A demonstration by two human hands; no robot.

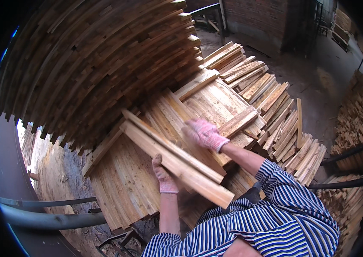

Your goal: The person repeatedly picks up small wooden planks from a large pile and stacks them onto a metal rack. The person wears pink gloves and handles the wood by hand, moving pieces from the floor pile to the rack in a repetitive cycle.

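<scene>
My left hand (pixel 164 174), in a pinkish-white work glove, grips the near edge of a long pale wooden plank (pixel 194 175). A second plank (pixel 173 145) lies alongside it on the far side; both slant from upper left to lower right. Beyond them hovers my right hand (pixel 204 133), gloved the same way. Its fingers are smeared by motion, and nothing distinct shows in them. Below the hands lie flat layers of boards (pixel 125 180), with a crosspiece (pixel 238 121) near the right hand's wrist.
A tall stack of wooden strips (pixel 104 64) rises at the upper left. Loose short planks (pixel 271 98) lie piled to the right. Metal bars stand at both sides, including a thick grey pipe (pixel 53 220) on the left. More wood pieces (pixel 352 124) are heaped at far right.
</scene>
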